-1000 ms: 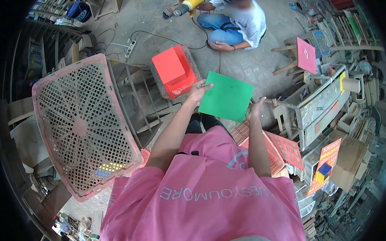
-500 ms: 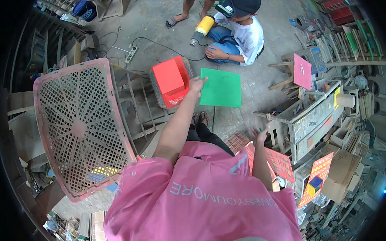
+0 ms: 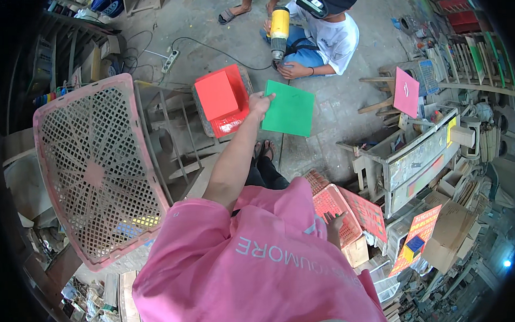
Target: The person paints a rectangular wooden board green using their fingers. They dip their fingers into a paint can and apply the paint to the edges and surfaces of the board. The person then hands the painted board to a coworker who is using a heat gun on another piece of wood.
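My left hand is stretched forward and grips the left edge of a flat green square board, held out above the concrete floor. Just left of it lies a red board on top of a red basket. My right hand hangs low by my side, fingers apart and holding nothing, right over a red mesh crate. My pink shirt hides most of my right arm.
A person in a white shirt crouches ahead with a yellow power tool. A big pink lattice crate stands at my left. Wooden frames, a pink board and cluttered shelves fill the right side.
My left hand has pushed the green board farther forward. My right hand let go of it and dropped to my side, over the red crate.
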The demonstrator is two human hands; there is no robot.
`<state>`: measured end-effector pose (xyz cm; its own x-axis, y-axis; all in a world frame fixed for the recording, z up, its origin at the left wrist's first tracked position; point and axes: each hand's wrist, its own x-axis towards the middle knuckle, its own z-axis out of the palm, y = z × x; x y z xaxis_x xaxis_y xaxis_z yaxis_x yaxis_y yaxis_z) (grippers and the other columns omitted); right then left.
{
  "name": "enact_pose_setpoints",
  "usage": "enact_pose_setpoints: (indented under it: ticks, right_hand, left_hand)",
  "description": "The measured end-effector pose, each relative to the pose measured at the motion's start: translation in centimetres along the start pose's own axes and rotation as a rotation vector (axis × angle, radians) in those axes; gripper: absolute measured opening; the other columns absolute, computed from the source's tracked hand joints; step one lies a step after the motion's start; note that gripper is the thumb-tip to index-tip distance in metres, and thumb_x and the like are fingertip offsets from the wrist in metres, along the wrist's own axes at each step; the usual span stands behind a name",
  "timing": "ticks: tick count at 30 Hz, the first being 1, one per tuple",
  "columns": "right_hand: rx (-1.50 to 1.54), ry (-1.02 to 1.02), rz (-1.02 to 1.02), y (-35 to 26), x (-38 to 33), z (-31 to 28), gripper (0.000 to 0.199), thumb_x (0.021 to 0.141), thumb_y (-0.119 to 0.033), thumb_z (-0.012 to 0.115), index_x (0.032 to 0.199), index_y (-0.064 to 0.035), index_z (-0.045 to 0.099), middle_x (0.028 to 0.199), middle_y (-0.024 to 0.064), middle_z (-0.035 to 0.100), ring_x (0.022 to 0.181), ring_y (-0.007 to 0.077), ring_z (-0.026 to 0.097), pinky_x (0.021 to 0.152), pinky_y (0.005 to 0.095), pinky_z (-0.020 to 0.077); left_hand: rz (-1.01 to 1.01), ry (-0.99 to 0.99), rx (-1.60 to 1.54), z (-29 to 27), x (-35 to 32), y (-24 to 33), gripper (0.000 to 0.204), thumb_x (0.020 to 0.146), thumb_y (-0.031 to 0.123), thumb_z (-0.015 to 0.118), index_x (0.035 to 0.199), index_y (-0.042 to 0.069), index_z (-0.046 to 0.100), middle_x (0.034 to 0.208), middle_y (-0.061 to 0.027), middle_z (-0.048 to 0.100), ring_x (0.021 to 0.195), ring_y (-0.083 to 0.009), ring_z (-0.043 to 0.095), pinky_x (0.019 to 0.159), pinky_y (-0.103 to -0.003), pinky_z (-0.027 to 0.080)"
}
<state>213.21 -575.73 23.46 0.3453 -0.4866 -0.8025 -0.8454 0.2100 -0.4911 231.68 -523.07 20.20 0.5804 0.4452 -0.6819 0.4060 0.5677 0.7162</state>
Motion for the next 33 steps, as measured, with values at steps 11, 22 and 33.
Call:
enact_pose_setpoints:
  ticks: [11,22,33]
  right_hand:
    - [0.025,-0.159,-0.166,-5.6,-0.2,0.8,0.088,0.087,-0.071,0.041,0.137,-0.0009,0.027,0.124,0.0269,0.05,0.111,0.0406,0.053,0.087,0.0562,0.0475]
    - [-0.117,-0.142,-0.138,-4.5,-0.7,-0.5,0.093,0.085,-0.075,0.039,0.138,0.0009,0.025,0.124,0.0266,0.05,0.11,0.0388,0.055,0.087,0.0536,0.0479]
    - [-0.164,-0.164,-0.157,-4.1,-0.9,-0.4,0.096,0.085,-0.074,0.039,0.142,0.0019,0.022,0.123,0.0255,0.052,0.108,0.0375,0.057,0.085,0.053,0.0492]
  left_hand:
    - [0.053,0.098,0.672,-0.3,0.2,-2.7,0.033,0.075,0.019,0.076,0.1,-0.002,0.07,0.087,-0.0145,0.071,0.075,-0.0204,0.07,0.07,-0.034,0.054]
    - [-0.105,-0.105,0.85,-1.2,1.3,-4.3,0.044,0.07,0.031,0.079,0.1,0.0,0.071,0.103,-0.0172,0.069,0.096,-0.0272,0.067,0.085,-0.038,0.052]
    - [-0.097,-0.049,0.846,-2.8,-0.5,-4.6,0.041,0.071,0.032,0.079,0.099,0.003,0.072,0.099,-0.0167,0.07,0.092,-0.0278,0.068,0.084,-0.037,0.052]
